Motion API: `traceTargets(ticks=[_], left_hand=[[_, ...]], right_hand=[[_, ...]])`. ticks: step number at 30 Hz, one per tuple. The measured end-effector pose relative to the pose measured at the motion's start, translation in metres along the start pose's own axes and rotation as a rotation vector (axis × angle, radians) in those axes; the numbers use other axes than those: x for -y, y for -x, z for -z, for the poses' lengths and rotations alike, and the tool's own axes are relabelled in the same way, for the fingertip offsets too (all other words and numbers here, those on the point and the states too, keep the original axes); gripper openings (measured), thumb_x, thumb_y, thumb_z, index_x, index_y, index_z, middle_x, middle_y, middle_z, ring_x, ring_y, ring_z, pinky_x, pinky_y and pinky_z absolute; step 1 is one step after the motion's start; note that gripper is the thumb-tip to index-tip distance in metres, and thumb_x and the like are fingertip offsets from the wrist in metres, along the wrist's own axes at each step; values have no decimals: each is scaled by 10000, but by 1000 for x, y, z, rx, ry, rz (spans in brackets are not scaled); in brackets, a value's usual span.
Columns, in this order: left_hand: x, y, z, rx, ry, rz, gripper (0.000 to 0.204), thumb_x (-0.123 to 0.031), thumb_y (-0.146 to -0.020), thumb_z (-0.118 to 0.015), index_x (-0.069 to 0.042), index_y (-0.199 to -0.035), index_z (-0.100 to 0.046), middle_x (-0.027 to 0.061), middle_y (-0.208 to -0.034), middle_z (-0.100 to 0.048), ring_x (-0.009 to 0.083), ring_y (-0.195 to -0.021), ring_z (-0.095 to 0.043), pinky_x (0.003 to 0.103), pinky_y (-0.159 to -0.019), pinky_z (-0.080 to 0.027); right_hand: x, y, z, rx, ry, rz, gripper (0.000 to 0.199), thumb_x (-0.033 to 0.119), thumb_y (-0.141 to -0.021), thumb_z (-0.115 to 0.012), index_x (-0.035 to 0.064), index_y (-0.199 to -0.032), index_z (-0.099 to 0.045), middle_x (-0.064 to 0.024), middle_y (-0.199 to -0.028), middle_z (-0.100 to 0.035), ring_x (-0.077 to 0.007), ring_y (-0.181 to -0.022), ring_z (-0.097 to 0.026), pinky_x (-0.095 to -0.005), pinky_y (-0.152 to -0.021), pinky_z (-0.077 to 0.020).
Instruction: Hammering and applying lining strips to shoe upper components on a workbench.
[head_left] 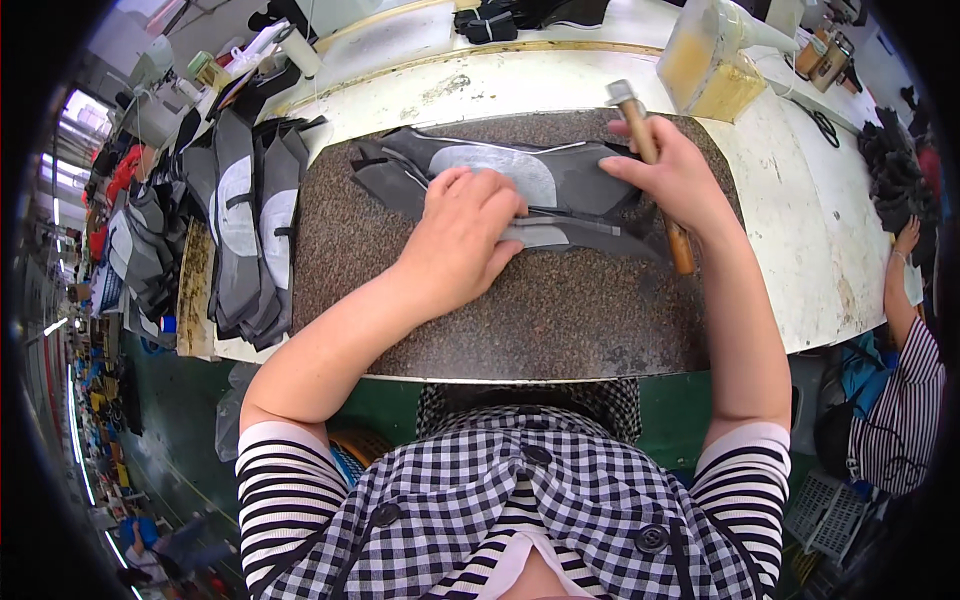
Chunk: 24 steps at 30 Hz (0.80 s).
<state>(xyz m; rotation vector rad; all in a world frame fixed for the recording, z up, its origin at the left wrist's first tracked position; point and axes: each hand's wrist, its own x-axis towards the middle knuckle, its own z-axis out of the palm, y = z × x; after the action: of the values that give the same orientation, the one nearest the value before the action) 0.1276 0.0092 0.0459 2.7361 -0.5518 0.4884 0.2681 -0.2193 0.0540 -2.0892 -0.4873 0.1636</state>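
A dark grey shoe upper piece (480,170) with a light grey panel lies flat on a speckled brown stone slab (520,320). My left hand (462,235) presses down on it with the fingers closed over its lower edge. My right hand (672,175) grips a hammer (650,150) with a wooden handle and a metal head; the head points away from me near the slab's far edge, and the handle runs down past my wrist.
Stacks of grey upper pieces (245,230) lie at the left of the white bench (800,240). A yellowish glue container (705,65) stands at the back right. Another person in a striped top (905,400) sits at the right.
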Motion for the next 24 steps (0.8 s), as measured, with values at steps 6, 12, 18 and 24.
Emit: traceTargets(ticks=[6, 12, 18, 24], left_hand=[[-28, 45, 45, 75, -72, -130, 264, -63, -705, -653, -73, -959, -583, 73, -954, -569, 265, -933, -559, 382, -889, -399], [-38, 60, 77, 723, 399, 178, 388, -99, -835, -661, -5, -1171, -492, 181, -1032, -624, 371, -1029, -600, 478, -846, -469], [-20, 44, 48, 810, 664, 204, 439, -87, -862, -606, -42, -1280, -482, 211, -1075, -625, 385, -1013, -604, 461, -860, -474], [-14, 37, 21, 723, 655, 120, 478, -82, -810, -640, -42, -1274, -530, 150, -1074, -625, 317, -1033, -608, 393, -864, -496]], right_hand=[[-22, -42, -10, -51, 343, -24, 221, 167, -803, -739, 17, -927, -633, -187, -886, -677, -337, -840, -663, -412, -764, -514], [-54, -52, 12, -156, 509, 92, 252, 199, -828, -731, -11, -918, -625, -175, -877, -643, -352, -840, -644, -429, -779, -501], [12, 49, 7, 360, -436, -187, 328, 199, -835, -772, 29, -1010, -553, -122, -1031, -699, -175, -941, -655, -302, -848, -515], [-6, 124, -15, 378, -222, -262, 256, 64, -777, -790, 15, -896, -570, -68, -908, -688, -140, -841, -641, -309, -781, -526]])
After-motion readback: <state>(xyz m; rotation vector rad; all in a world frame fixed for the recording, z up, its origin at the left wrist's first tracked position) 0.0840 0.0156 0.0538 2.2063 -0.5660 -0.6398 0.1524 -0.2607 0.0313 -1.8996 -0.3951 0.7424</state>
